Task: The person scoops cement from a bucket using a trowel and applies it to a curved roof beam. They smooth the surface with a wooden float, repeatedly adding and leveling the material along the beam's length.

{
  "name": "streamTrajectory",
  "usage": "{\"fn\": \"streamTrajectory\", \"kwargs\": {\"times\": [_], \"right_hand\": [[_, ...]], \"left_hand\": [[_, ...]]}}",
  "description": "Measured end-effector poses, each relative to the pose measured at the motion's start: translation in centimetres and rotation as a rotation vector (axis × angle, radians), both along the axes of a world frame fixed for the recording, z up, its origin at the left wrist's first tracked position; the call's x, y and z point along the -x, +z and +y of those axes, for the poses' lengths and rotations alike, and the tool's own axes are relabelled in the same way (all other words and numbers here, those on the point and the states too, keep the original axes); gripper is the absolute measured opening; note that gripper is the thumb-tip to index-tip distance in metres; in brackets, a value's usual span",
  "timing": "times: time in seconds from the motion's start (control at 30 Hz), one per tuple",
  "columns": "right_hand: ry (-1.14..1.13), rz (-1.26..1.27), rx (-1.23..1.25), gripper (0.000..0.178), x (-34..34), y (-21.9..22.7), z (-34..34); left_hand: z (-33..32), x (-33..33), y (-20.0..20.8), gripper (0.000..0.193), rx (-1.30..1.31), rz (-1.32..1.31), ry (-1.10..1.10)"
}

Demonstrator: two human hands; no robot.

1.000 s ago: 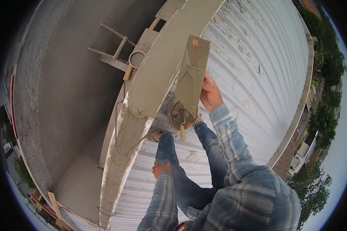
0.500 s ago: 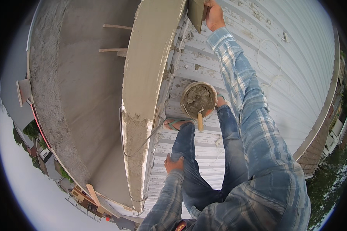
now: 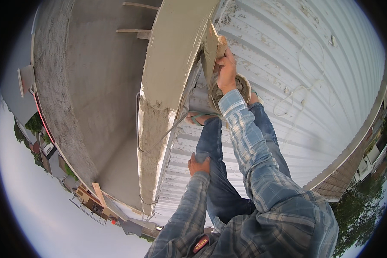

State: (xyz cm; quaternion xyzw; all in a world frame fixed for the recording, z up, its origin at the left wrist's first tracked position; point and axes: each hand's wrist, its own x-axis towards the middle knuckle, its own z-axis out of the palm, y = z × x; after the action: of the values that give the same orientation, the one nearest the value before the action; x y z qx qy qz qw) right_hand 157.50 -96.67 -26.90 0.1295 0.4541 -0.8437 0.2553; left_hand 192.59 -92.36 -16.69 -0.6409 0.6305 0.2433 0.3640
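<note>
My right hand [image 3: 227,71] grips the handle of a plastering float [image 3: 210,50], its flat face turned toward the side of a mortar-coated wall top [image 3: 172,56]. The float is tilted on edge, close against the wall's right edge; whether it touches is hard to tell. Partly hidden behind that hand and sleeve is a bucket [image 3: 244,88] of wet grey mortar, standing between my feet. The trowel seen there earlier is covered now. My left hand [image 3: 199,165] rests on my left knee, fingers apart and holding no tool.
White corrugated metal roofing [image 3: 305,99] lies right of the wall, spotted with mortar, with a loose pale cord [image 3: 303,88] on it. A bent metal rod [image 3: 138,124] arches over the wall. Left is a grey concrete recess [image 3: 103,86] with wooden strips [image 3: 133,31] jutting out.
My right hand has drawn the float back toward me along the wall, and it now hides part of the bucket. My left hand stays on the knee.
</note>
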Motion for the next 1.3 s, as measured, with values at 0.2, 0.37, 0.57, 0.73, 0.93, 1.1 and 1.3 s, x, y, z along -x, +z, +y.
{"fn": "streamTrajectory", "kwargs": {"times": [0.2,0.37,0.57,0.73,0.93,1.1,1.3], "right_hand": [[-0.001,-0.252,0.170,0.050,-5.0,5.3,-0.3],[0.050,-0.483,0.234,0.042,-7.4,10.6,0.9],[0.227,-0.197,0.150,0.046,-4.0,15.2,4.6],[0.288,-0.104,-0.042,0.047,-1.5,20.0,8.6],[0.335,-0.108,-0.148,0.046,-0.9,21.6,13.6],[0.376,-0.107,-0.273,0.045,0.0,20.0,18.6],[0.351,-0.090,-0.390,0.043,2.3,21.2,19.9]], "left_hand": [[-0.3,0.8,0.4,0.081,-0.014,-0.007,0.041],[-1.7,0.5,0.9,0.082,-0.075,-0.097,0.134],[-1.1,-1.2,1.0,0.078,0.041,0.092,0.223],[-1.2,-1.4,1.0,0.069,0.624,0.554,0.528],[-12.8,6.3,7.3,0.063,0.641,1.211,1.360],[-10.2,13.1,9.2,0.066,0.760,1.297,1.021],[-8.9,22.5,8.8,0.069,0.801,1.110,0.423]]}}
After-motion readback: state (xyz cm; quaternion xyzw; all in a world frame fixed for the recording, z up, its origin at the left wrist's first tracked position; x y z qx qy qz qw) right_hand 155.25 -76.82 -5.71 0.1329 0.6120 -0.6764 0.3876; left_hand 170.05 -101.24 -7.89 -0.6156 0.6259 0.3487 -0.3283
